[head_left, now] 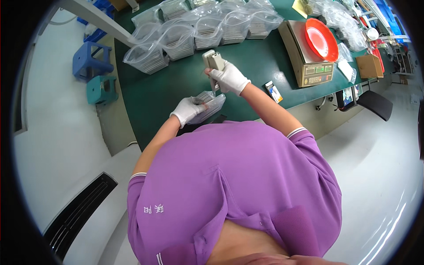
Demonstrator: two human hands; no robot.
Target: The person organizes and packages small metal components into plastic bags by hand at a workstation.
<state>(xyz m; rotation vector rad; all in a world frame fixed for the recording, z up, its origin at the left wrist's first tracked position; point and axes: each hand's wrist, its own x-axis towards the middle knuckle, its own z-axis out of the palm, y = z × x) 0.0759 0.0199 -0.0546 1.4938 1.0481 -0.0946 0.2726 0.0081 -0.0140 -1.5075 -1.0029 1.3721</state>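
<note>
My left hand (pixel 187 110), in a white glove, is closed on a clear plastic bag (pixel 213 106) at the near edge of the green table. Flat, stacked pieces show through the bag, but their kind is hard to make out. My right hand (pixel 229 78), also gloved, grips a pale grey plier-like hand tool (pixel 213 62). Its two blocky handle ends point away from me, and its narrow lower end is at the bag's upper edge. Whether the tool's jaws touch the bag cannot be made out.
Several clear bags of stacked flat pieces (pixel 176 44) line the far side of the green table (pixel 150 97). To the right are a weighing scale (pixel 313 73) with a red tray (pixel 321 39), a small box (pixel 274 92) and a brown carton (pixel 370 66). Plastic stools (pixel 92 59) stand left.
</note>
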